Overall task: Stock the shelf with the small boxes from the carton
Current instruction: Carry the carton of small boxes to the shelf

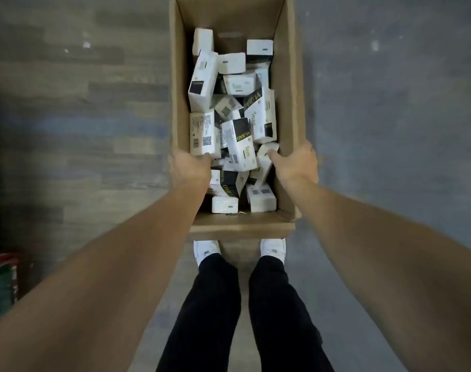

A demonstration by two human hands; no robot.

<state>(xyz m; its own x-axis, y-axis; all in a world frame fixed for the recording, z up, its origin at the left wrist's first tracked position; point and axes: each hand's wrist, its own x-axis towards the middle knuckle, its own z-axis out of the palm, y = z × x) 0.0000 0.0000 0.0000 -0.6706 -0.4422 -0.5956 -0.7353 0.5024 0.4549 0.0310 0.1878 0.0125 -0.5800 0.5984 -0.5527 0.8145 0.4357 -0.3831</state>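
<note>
Head view, looking straight down. Floor (pixel 68 116) is grey wood-look planks, a few pale specks on it. At the far left edge low down, a blurred red-and-green object (pixel 0 280), too soft to identify. Person's black trousers (pixel 218 312) and white shoes (pixel 206 251) at bottom centre, toes just beside the near end wall of the carton (pixel 242 226).

The carton is an open brown cardboard box, long axis running away from the person, held between both hands above the floor. Small boxes (pixel 239 140) lie inside in a loose jumble: white with black panels, some with yellow lettering, one with a QR code and barcode facing up (pixel 203 135). They lie tilted at all angles, piled over each other; the far end of the carton bottom is bare cardboard. No shelf in frame.

Left hand (pixel 188 167) is on the left wall of the carton, thumb hooked over the rim to the inside, touching the boxes there; fingers go down the outer side, hidden. Right hand (pixel 296 162) mirrors it on the right wall, thumb inside the rim against a small box, fingers wrapped outside. Both grips closed around the carton walls. Both forearms bare, extended forward and down, converging on the carton.
</note>
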